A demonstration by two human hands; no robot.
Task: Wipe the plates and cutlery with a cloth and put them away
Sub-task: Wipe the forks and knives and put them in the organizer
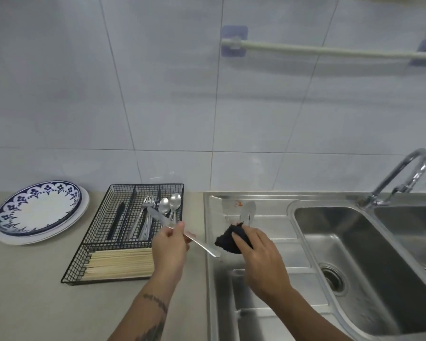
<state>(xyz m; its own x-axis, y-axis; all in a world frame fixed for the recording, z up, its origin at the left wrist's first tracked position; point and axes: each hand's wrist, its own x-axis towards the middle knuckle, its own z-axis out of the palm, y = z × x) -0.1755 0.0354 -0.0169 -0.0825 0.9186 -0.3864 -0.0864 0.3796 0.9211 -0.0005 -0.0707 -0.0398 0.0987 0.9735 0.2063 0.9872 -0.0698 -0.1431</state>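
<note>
My left hand (169, 244) grips a metal table knife (159, 217) near its middle, the blade pointing up-left over the black wire cutlery tray (84, 252) and the handle end reaching right over the drainboard. My right hand (258, 252) holds a dark cloth (225, 238) above the steel drainboard (261, 306), just right of the knife's handle end. Behind the cloth something pale with red smears (239, 206) lies on the drainboard; I cannot tell what it is. A blue-and-white plate (38, 209) tops a stack of white plates at the far left.
The tray holds forks (146, 206), spoons (170, 203), a dark utensil (117, 217) and a bundle of chopsticks (119, 263). A double sink (359, 254) with a curved tap (401, 178) is at the right. A towel bar (330, 50) hangs on the tiled wall.
</note>
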